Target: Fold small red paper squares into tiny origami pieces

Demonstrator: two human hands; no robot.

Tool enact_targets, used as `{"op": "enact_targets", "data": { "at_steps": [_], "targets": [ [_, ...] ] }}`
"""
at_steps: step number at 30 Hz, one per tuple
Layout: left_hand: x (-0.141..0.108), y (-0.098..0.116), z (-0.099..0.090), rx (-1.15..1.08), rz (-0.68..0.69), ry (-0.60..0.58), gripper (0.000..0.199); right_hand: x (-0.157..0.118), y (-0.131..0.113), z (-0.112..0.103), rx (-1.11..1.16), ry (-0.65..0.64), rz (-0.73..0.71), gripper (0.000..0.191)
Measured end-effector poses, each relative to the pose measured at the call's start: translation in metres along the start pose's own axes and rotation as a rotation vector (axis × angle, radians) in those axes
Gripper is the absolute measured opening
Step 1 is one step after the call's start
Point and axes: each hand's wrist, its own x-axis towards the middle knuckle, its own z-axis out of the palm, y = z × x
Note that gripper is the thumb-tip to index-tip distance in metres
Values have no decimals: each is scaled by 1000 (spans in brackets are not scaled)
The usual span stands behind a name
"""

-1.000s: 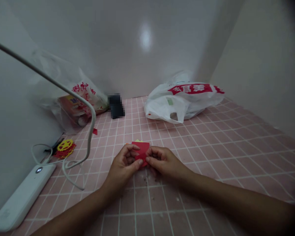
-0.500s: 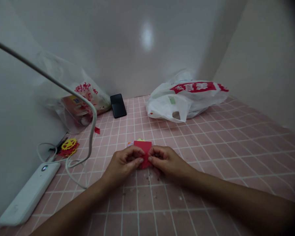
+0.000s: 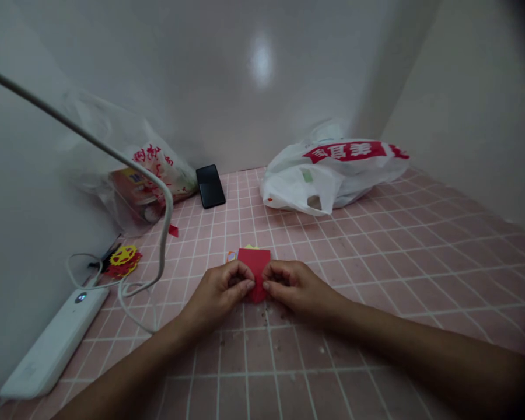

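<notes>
A small red sheet of paper (image 3: 255, 261) stands between my two hands above the tiled-pattern tabletop. My left hand (image 3: 221, 290) pinches its left side between thumb and fingers. On the opposite side my right hand (image 3: 293, 287) grips it the same way, and the two sets of fingertips are close together. The paper's lower part looks folded or narrowed, though the fingers cover some of it. Behind the sheet, bits of yellow paper (image 3: 250, 247) and an orange and purple piece (image 3: 231, 256) peek out.
A white plastic bag (image 3: 297, 185) lies at the back right; a clear bag (image 3: 157, 169) stands at the back left beside a black phone (image 3: 210, 186). Left are a white power bank (image 3: 55, 344), its cable (image 3: 163, 245), stacked red and yellow paper cut-outs (image 3: 123, 259) and a red scrap (image 3: 173, 231).
The hands stay nearly in place on the red paper. My right fingertips have shifted slightly left, closer to the left ones. The camera view has moved a little.
</notes>
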Motion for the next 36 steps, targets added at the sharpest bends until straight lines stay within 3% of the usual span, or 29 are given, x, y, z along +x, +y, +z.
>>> {"op": "enact_targets", "data": {
  "at_steps": [11, 36],
  "targets": [
    [0, -3, 4, -170, -51, -29, 9, 1, 1, -1, -73, -2, -51, 13],
    [0, -1, 5, -68, -39, 22, 9, 0, 0, -1, -59, -33, -32, 13]
  ]
}}
